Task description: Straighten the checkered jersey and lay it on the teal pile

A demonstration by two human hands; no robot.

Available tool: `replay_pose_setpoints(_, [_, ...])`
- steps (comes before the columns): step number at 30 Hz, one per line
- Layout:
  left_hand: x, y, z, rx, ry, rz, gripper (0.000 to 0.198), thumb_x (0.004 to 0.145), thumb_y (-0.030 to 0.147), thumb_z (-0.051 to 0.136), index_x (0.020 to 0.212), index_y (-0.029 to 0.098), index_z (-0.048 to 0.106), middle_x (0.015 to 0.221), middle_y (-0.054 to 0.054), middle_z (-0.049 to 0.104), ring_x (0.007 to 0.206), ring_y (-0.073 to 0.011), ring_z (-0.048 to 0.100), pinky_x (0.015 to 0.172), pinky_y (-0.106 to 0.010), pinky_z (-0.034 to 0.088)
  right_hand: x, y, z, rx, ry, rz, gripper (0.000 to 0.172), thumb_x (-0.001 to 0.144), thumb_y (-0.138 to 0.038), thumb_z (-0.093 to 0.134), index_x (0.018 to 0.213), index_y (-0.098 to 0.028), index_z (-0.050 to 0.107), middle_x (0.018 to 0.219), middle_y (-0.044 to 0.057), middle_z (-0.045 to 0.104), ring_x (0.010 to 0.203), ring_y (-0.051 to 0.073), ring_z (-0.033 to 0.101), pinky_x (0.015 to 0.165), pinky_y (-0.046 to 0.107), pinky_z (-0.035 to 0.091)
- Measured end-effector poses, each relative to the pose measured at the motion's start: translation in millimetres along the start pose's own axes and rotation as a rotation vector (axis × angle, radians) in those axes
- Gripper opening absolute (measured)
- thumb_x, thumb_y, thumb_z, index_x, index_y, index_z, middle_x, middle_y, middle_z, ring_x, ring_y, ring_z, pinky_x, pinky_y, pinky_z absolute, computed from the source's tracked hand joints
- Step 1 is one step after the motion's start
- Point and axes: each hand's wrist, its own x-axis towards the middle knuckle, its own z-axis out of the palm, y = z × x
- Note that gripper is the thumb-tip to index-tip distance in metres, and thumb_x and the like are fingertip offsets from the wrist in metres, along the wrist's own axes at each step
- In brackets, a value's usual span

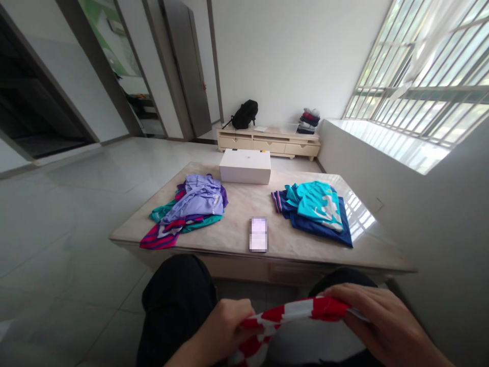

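Observation:
A red and white checked garment (pixel 294 313) stretches across my lap at the bottom of the view. My left hand (pixel 225 329) grips its left part, fingers closed on the cloth. Over its right end my right hand (pixel 376 318) is curled, holding the fabric. In front of my knees is a low marble-topped table (pixel 237 239). On its left lies a loose heap of purple, teal and striped clothes (pixel 189 206). On its right sits a neater stack of teal and navy clothes (pixel 315 209).
A white box (pixel 245 165) stands at the table's far edge and a phone (pixel 259 233) lies near the front edge. Beyond are a low wooden cabinet (pixel 267 142) with a black backpack (pixel 244 113) and folded clothes (pixel 308 121). A white ledge and barred window run along the right.

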Motion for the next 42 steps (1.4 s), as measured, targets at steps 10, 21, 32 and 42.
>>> replay_pose_setpoints(10, [132.2,-17.9,-136.6,0.126,-0.025,-0.023,0.036,0.097,0.044,0.056,0.078,0.019,0.074,0.076,-0.003,0.076,0.068,-0.0184,0.067,0.061,-0.022,0.042,138.3,115.6,-94.5,-0.300,0.175,0.138,0.029,0.094,-0.040,0.062,0.094,-0.019,0.081,0.074,0.001,0.078,0.062,0.017,0.074,0.055,0.020,0.050])
replay_pose_setpoints(21, [236.2,56.0,-259.6,0.321,0.547,0.145,0.030,0.103,0.032,0.048,0.107,0.014,0.072,0.109,-0.012,0.071,0.098,-0.0235,0.062,0.087,-0.033,0.046,223.0,67.1,-247.5,-0.655,0.644,0.039,0.026,0.098,-0.043,0.056,0.115,-0.032,0.073,0.088,-0.004,0.071,0.089,0.018,0.068,0.073,0.028,0.041])
replay_pose_setpoints(32, [114.4,-7.0,-70.3,0.220,-0.145,0.105,0.027,0.079,0.008,0.058,0.092,0.022,0.078,0.093,-0.004,0.080,0.089,-0.0247,0.074,0.078,-0.028,0.049,-11.4,93.3,-100.2,-0.095,-0.175,0.580,0.041,0.099,-0.056,0.053,0.109,-0.024,0.076,0.093,0.004,0.080,0.076,0.023,0.072,0.067,0.028,0.052])
replay_pose_setpoints(42, [154.2,-45.5,-72.7,-0.047,-0.198,-0.017,0.028,0.096,0.025,0.049,0.100,0.020,0.076,0.097,-0.003,0.079,0.088,-0.0221,0.073,0.076,-0.024,0.052,91.5,198.7,-40.6,-0.013,0.051,0.719,0.025,0.085,-0.045,0.068,0.092,-0.024,0.080,0.094,0.007,0.080,0.095,0.030,0.071,0.088,0.036,0.051])
